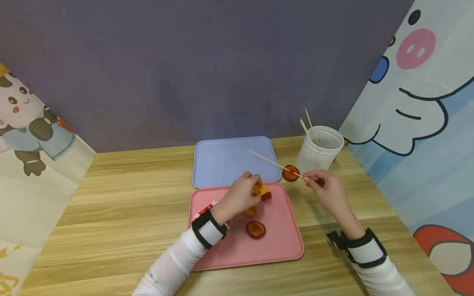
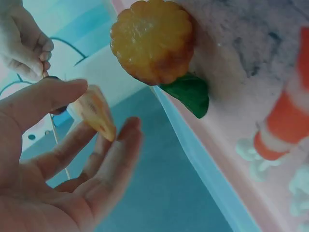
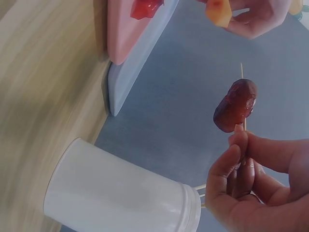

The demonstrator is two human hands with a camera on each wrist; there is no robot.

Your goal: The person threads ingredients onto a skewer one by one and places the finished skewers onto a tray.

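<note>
My right hand [image 1: 327, 191] pinches a thin wooden skewer [image 1: 267, 159] near its lower end, over the table right of the trays. A dark red round slice [image 1: 290, 173] is threaded on it just beyond the fingertips; from the side, in the right wrist view, this slice [image 3: 236, 106] looks thick and glossy. Over the pink tray [image 1: 274, 250], my left hand [image 1: 242, 193] holds a yellow piece with brown spots [image 1: 262, 189] between thumb and fingers. In the left wrist view this yellow piece [image 2: 95, 113] is a flat wedge, apart from the skewer.
On the pink tray lie a dark-rimmed orange slice [image 1: 256, 229], a red chunk [image 1: 266, 196], a scalloped yellow piece [image 2: 152, 41], a green leaf-like piece [image 2: 188, 94] and a red-and-white striped item [image 2: 289, 113]. A blue tray [image 1: 229, 162] stands behind. A white cup [image 1: 318, 150] holds several skewers.
</note>
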